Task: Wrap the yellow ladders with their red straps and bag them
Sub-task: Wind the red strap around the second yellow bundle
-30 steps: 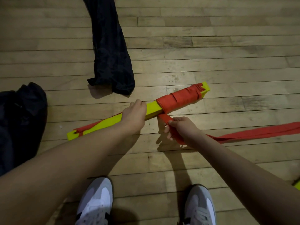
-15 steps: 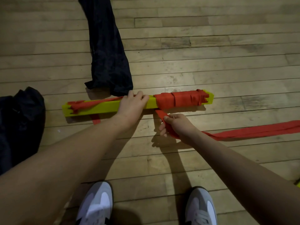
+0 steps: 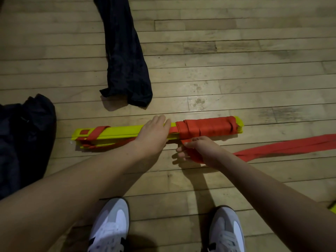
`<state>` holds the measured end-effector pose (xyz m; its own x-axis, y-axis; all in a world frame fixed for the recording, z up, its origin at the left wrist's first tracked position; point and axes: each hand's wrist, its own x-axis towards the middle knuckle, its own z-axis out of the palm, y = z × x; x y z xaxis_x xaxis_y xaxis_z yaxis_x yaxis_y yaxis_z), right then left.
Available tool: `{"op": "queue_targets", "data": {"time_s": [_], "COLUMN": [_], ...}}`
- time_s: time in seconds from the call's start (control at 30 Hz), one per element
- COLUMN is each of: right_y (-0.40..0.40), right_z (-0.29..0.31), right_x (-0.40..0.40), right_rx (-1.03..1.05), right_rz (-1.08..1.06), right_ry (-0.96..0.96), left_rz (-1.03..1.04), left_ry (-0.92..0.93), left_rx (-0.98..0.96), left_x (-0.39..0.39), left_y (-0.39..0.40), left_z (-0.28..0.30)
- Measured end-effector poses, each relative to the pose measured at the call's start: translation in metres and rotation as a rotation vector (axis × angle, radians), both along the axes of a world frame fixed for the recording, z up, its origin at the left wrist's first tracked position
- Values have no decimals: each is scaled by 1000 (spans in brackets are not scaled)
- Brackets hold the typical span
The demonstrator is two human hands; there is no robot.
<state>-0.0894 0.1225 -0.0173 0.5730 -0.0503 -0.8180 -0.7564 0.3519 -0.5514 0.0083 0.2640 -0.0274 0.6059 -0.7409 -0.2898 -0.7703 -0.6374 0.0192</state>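
A stack of yellow ladder slats (image 3: 118,132) lies flat across the wooden floor. Red strap is wound tightly round its right half (image 3: 207,129). My left hand (image 3: 154,133) rests over the middle of the stack, fingers curled over its far edge. My right hand (image 3: 197,149) pinches the loose red strap just below the wound part. The free strap tail (image 3: 283,149) trails off to the right along the floor. A long black bag (image 3: 125,57) lies on the floor beyond the stack.
A second black bag (image 3: 23,140) is heaped at the left edge. A yellow corner (image 3: 332,207) of another ladder shows at the right edge. My two white and grey shoes (image 3: 111,226) stand at the bottom on the plank floor (image 3: 236,51).
The stack has swung from tilted to level and come down flat on the floor. My left hand stayed on its middle; my right hand kept hold of the strap.
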Motion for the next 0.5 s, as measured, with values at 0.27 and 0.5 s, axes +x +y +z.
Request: {"op": "queue_targets", "data": {"time_s": [0.27, 0.5], "right_y": [-2, 4], "right_z": [-1, -3], "right_x": [-7, -3], "right_rx": [-21, -51], "right_rz": [29, -8], "right_ry": [-25, -66], "left_rz": [3, 110], "left_ry": [109, 139], "left_rx": [20, -26], "left_x": [2, 16], "left_y": [4, 5], "left_z": [1, 4]}}
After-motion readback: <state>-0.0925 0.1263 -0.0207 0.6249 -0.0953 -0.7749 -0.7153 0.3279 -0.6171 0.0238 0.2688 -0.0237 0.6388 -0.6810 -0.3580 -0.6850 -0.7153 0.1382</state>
